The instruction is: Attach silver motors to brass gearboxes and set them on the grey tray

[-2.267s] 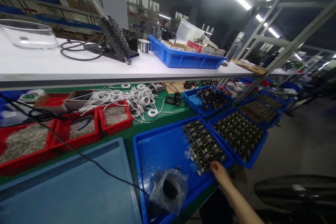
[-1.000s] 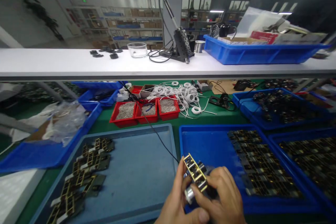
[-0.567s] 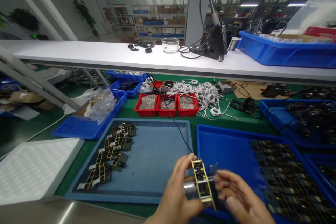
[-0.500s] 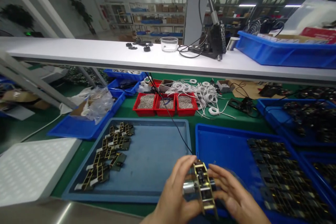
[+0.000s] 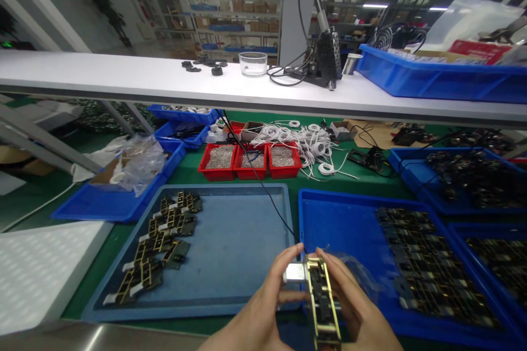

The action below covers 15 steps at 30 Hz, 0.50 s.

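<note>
Between my two hands, low in the view, is a narrow brass-framed mechanism [image 5: 321, 301] with black parts inside and a silver-white block on its left side. My left hand [image 5: 267, 301] grips it from the left, thumb and fingers curved around that side. From the right, my right hand [image 5: 356, 307] closes on it, fingers along its edge; some fingertips are hidden behind it. Similar brass-framed assemblies [image 5: 158, 247] lie in rows in the grey-blue tray [image 5: 230, 310] to the left. More dark assemblies [image 5: 436, 269] fill the right side of the blue tray [image 5: 329, 214].
Red bins [image 5: 216, 175] of small metal parts stand behind the trays, beside coiled white wires [image 5: 313, 142]. A white shelf [image 5: 144, 77] crosses above, carrying a soldering iron stand [image 5: 327, 57], a glass dish [image 5: 252, 64] and a blue crate [image 5: 436, 79]. A black cable [image 5: 272, 197] hangs down toward my hands.
The mechanism has been turned in my hands, so its narrow side faces me more and the silver block sits higher. The camera view has shifted slightly to the right.
</note>
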Available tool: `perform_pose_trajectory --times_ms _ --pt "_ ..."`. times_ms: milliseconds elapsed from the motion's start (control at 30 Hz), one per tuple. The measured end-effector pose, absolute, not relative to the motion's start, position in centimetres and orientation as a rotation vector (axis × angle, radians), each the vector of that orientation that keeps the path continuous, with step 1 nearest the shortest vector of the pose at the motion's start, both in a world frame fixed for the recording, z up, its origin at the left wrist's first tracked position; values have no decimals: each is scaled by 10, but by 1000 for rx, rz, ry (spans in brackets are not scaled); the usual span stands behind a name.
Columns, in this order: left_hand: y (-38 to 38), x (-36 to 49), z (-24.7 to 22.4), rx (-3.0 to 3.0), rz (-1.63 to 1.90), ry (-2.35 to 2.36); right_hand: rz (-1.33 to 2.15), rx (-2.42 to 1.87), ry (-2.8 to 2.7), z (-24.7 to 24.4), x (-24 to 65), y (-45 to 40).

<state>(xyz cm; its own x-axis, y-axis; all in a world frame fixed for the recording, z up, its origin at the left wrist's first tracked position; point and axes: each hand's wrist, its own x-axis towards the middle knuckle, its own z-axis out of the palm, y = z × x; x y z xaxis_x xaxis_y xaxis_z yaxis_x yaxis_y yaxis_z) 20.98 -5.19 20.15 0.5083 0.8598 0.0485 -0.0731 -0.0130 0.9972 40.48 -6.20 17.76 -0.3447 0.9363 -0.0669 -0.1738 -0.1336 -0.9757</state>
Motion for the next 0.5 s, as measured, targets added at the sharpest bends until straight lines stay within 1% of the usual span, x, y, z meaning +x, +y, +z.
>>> perform_pose_trajectory --times_ms 67,167,333,500 --pt "-55 212 201 1150 850 662 1569 -915 -1307 177 406 -62" --pt "-57 214 203 954 815 654 1538 -932 -1354 179 406 -64" --pt "-55 215 208 962 821 723 1578 -999 -1313 179 405 -68" --pt "-56 216 206 1039 832 747 1480 -943 -1505 176 409 -65"
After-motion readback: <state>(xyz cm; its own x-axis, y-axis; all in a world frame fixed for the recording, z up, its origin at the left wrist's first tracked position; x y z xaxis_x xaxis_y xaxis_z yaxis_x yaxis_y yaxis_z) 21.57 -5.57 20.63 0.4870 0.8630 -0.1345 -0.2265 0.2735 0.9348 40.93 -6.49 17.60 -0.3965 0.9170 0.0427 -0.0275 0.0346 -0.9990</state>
